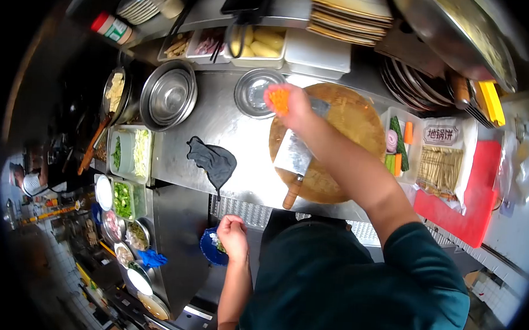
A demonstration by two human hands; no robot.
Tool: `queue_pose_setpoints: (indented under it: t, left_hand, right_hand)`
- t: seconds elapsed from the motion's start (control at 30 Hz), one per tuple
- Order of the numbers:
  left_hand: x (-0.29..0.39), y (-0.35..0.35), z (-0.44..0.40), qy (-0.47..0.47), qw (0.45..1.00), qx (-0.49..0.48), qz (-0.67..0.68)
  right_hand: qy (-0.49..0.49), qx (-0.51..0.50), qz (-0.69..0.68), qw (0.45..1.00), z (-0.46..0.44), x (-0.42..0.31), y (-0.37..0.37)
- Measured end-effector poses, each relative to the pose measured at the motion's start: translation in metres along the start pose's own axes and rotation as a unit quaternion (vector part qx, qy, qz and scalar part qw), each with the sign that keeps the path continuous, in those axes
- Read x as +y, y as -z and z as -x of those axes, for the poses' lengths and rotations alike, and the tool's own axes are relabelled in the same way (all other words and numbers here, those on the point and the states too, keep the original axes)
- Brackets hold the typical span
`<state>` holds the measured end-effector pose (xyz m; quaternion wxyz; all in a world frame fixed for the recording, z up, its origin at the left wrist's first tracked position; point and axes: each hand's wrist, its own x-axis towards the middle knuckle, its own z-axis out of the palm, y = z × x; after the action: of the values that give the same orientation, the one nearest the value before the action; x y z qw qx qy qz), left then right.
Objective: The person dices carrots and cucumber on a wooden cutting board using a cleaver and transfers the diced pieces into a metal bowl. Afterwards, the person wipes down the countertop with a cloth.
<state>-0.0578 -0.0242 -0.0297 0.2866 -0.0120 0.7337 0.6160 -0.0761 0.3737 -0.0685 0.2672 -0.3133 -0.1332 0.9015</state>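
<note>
Chopped orange pieces are held in my right hand, raised at the right rim of a metal bowl. Under my right forearm lies a round wooden chopping board. A cleaver rests on the board's left part, its wooden handle pointing toward my body. My left hand hangs in front of the counter edge, fingers curled, near a blue basin lower down. Whether it holds anything is hidden. A black cloth lies on the metal counter left of the board.
Stacked metal bowls stand at the back left, beside a pan. Vegetable containers line the left. A vegetable tray, a noodle-like pack and a red board are right. Another person is far left.
</note>
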Motion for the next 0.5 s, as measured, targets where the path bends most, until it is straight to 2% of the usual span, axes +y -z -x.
queue_pose_setpoints:
  t: [0.07,0.17,0.23,0.3,0.37,0.4,0.5]
  left_hand:
    - [-0.012,0.014,0.003,0.007,1.000,0.009,0.002]
    - [-0.018,0.029,0.007,0.000,1.000,0.017,0.012]
    - [-0.023,0.040,0.008,0.001,1.000,0.016,0.027]
    - [-0.031,0.051,0.007,0.030,0.999,0.022,0.030]
    - [-0.032,0.058,0.004,0.037,0.999,0.017,0.036]
    - [-0.035,0.062,0.002,0.038,0.999,0.016,0.030]
    - [-0.041,0.069,-0.004,0.036,0.999,0.004,0.012]
  right_hand:
    - [0.037,0.080,0.102,0.991,-0.046,0.009,-0.010]
    - [0.042,0.180,0.227,0.956,-0.087,0.020,-0.021]
    - [0.123,0.165,0.348,0.915,-0.126,0.029,-0.003]
    - [0.190,0.139,0.475,0.848,-0.145,0.032,0.010]
    - [0.242,0.103,0.601,0.755,-0.152,0.027,0.015]
    - [0.252,0.053,0.716,0.649,-0.146,0.016,0.011]
    - [0.238,0.065,0.763,0.597,-0.120,0.014,-0.017]
